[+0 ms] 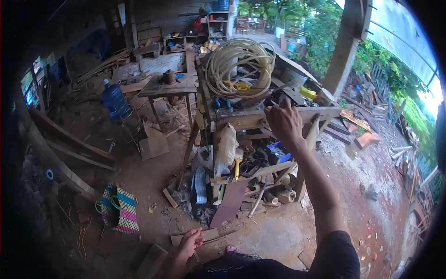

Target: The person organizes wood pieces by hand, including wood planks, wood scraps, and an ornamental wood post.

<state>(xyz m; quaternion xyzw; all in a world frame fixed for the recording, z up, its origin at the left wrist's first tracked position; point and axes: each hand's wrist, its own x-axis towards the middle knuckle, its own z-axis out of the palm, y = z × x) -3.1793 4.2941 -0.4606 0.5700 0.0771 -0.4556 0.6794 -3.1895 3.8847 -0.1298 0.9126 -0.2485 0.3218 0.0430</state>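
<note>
My right hand [284, 122] is stretched out over the front edge of the wooden workbench [246, 122]. Its fingers are curled down and closed; whatever they may hold is hidden behind the knuckles. Close to it on the bench top lie a big coil of clear hose [218, 69], a yellow object [307, 92] and a roll of tape [325, 97]. Low in front of my body, my left hand [189, 242] hangs with loosely bent fingers and nothing visible in it. Wood pieces [204, 236] lie on the ground beneath that hand.
From the bench front hang a plastic bag [226, 146] and a yellow-handled paintbrush [238, 166]. Its lower shelf holds a blue box [278, 152]. Leftward are a small table [158, 88], a blue water jug [115, 100] and a woven bag [124, 209]. A concrete post [343, 65] stands right.
</note>
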